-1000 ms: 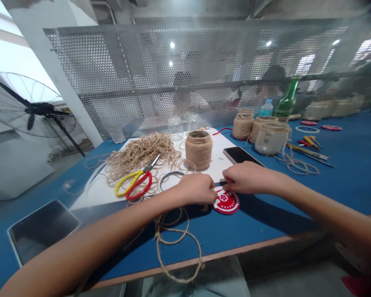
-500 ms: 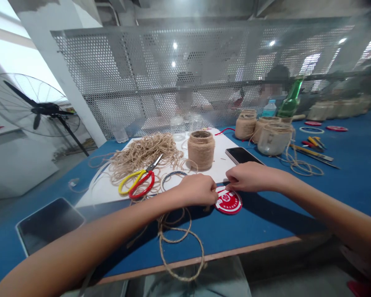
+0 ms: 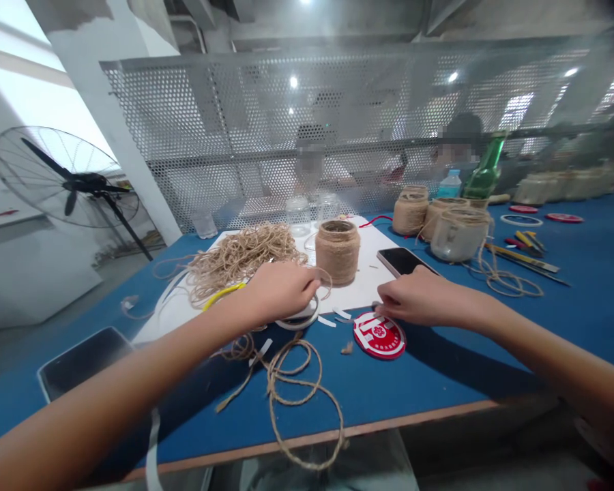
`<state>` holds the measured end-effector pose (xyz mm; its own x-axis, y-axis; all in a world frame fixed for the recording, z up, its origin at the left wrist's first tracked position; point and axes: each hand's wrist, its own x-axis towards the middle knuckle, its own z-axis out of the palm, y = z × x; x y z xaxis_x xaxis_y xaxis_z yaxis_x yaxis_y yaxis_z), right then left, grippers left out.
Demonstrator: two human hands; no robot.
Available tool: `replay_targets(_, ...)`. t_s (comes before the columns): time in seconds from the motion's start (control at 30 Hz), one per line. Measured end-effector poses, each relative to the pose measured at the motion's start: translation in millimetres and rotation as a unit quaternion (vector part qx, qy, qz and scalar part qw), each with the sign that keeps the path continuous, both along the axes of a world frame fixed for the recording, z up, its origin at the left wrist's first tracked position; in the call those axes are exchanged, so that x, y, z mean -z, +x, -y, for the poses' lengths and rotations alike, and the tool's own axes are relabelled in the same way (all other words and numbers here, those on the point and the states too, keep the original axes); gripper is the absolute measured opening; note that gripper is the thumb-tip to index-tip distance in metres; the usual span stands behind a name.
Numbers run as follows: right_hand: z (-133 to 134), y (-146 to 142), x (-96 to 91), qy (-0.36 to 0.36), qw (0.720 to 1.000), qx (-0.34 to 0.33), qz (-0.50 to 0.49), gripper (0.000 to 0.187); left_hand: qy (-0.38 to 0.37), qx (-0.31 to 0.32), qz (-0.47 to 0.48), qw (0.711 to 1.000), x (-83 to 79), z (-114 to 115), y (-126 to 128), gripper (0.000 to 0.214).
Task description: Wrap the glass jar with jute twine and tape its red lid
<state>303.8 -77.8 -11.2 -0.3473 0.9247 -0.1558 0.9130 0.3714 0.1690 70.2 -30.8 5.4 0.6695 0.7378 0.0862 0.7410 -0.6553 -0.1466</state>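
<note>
Head view: L hand (image 3: 279, 290) rests on white plastic strip coil (image 3: 301, 318), which lies flat near front edge of white board (image 3: 361, 286); underside of hand hidden, grip unclear. R hand (image 3: 422, 296) sits apart, fingertips (image 3: 381, 307) just above red round coaster (image 3: 378, 335); can't tell if they pinch anything. Yellow scissors handle (image 3: 222, 293) mostly hidden by L hand. Jute twine loops (image 3: 291, 389) lie toward desk (image 3: 465, 382) front edge; open blue room right of coaster.
</note>
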Motion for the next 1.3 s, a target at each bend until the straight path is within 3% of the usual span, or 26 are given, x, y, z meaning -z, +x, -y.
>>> replay_targets(0.07,-2,-6,-2.4,0.035,0.999,0.001,-0.012,0.038,-0.018,-0.010,-0.040,0.999,4.1,0,-17,0.039)
replay_targets(0.17,-3,-21,-3.0,0.075,0.996,-0.020,-0.043,0.035,-0.052,0.063,-0.066,0.994,14.6,5,-38,0.023)
replay_targets(0.3,-3,-43,3.0,0.082,0.979,-0.158,-0.101,0.026,-0.031,0.107,-0.077,0.991,23.9,14,-50,0.017)
replay_targets(0.43,-14,-60,7.6,0.089,0.949,-0.251,-0.170,0.023,0.013,0.102,-0.062,0.993,18.4,16,-50,0.013)
replay_targets(0.53,-25,-67,7.2,0.020,0.930,-0.295,-0.217,0.021,0.050,0.090,-0.013,0.995,9.9,15,-53,0.015)
replay_targets(0.7,-30,-70,6.7,-0.008,0.909,-0.270,-0.318,0.018,0.095,0.079,0.073,0.990,8.3,12,-63,0.015)
replay_targets(0.87,-24,-73,7.4,0.005,0.881,-0.229,-0.415,0.012,0.229,0.064,0.200,0.950,19.1,13,-57,0.020)
replay_targets(1.1,-22,-86,22.8,0.078,0.891,-0.188,-0.407,0.012,0.266,0.059,0.208,0.939,37.5,20,-46,0.020)
replay_targets(1.3,-23,-91,33.0,0.126,0.896,-0.179,-0.387,0.011,0.269,0.060,0.218,0.936,42.5,21,-44,0.018)
